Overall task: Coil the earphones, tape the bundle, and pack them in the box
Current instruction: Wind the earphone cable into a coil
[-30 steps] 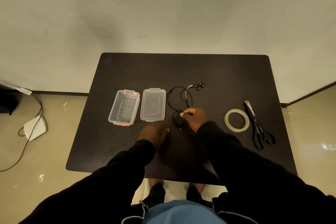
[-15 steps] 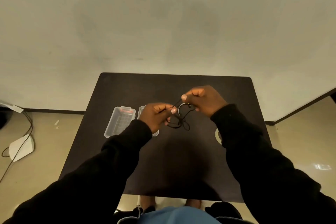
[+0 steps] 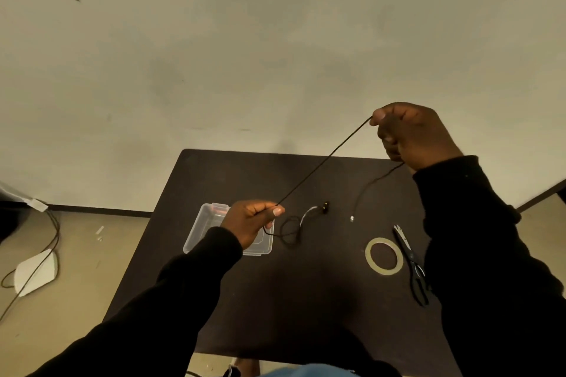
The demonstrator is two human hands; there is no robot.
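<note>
Overhead, I see both hands raised above a dark table [image 3: 275,300], with the earphones [image 3: 324,162] stretched between them. My right hand [image 3: 413,135] is the higher one, up against the pale wall [image 3: 245,40]; its thumb and forefinger pinch the cord and the other fingers are curled in. My left hand [image 3: 249,220] is lower, above the clear box [image 3: 196,236], and its thumb and forefinger also pinch the cord. Between the two pinches the cord runs taut and straight. From the left hand the rest drops in a loose loop to the earbuds [image 3: 323,207], which appear to lie on the table. From the right hand a slack tail hangs down to the plug [image 3: 352,218]; whether the plug touches the table I cannot tell. A tape roll [image 3: 383,255] lies flat to the right, with black scissors [image 3: 412,266] just beside it. The left hand and sleeve cover part of the box. On the floor at left lie a white device [image 3: 35,272] and a cable [image 3: 52,242].
</note>
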